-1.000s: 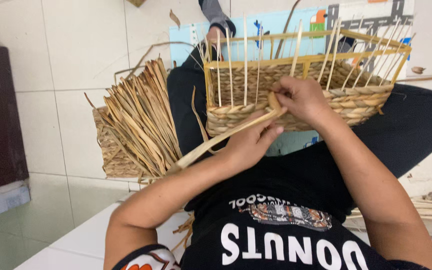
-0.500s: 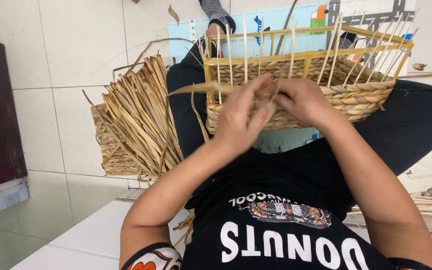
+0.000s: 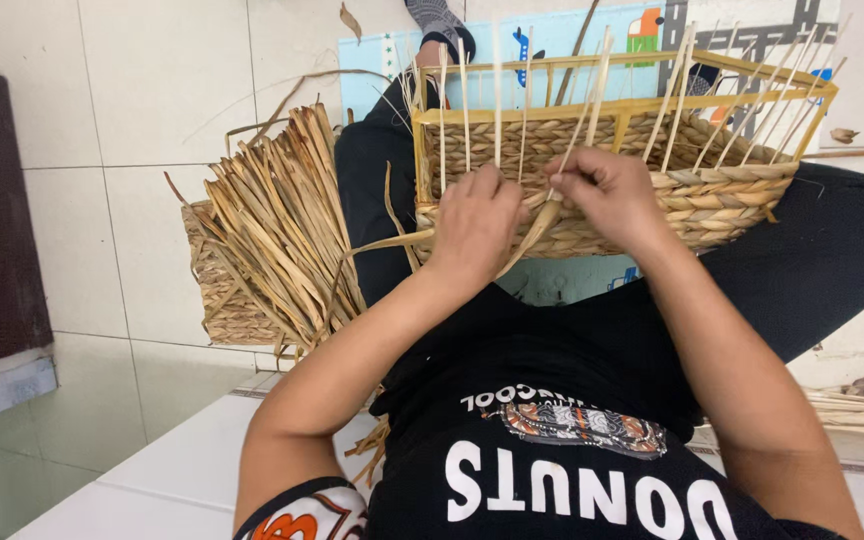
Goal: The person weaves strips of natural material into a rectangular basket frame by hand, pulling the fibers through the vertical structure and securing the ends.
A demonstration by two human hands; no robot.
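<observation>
A half-woven basket (image 3: pixel 712 190) rests on my lap, its plaited straw wall built up around a yellow frame (image 3: pixel 612 105) with thin pale uprights (image 3: pixel 497 100) sticking out past the rim. My left hand (image 3: pixel 472 220) lies against the near wall of the basket, knuckles toward me, its fingers (image 3: pixel 487 185) curled in over the weave and closed on a flat dried straw strand (image 3: pixel 527 235) that runs under the palm; the loose tail of that strand trails out to the left past my wrist. My right hand (image 3: pixel 607 195) sits just beside it, touching the same stretch of wall, with its fingertips (image 3: pixel 562 170) pinched together on the upper part of the strand right where it meets one of the uprights. Both hands are close enough that their thumbs nearly meet.

To my left, on the tiled floor (image 3: pixel 142 110), a second woven basket (image 3: pixel 222 290) holds a thick bundle of dried straw strips (image 3: pixel 272 220) that fans upward. A colourful play mat (image 3: pixel 542 50) lies beyond my knees, and a foot in a grey shoe (image 3: pixel 437 20) shows at its edge. More loose straw (image 3: pixel 852 410) lies at my right side
</observation>
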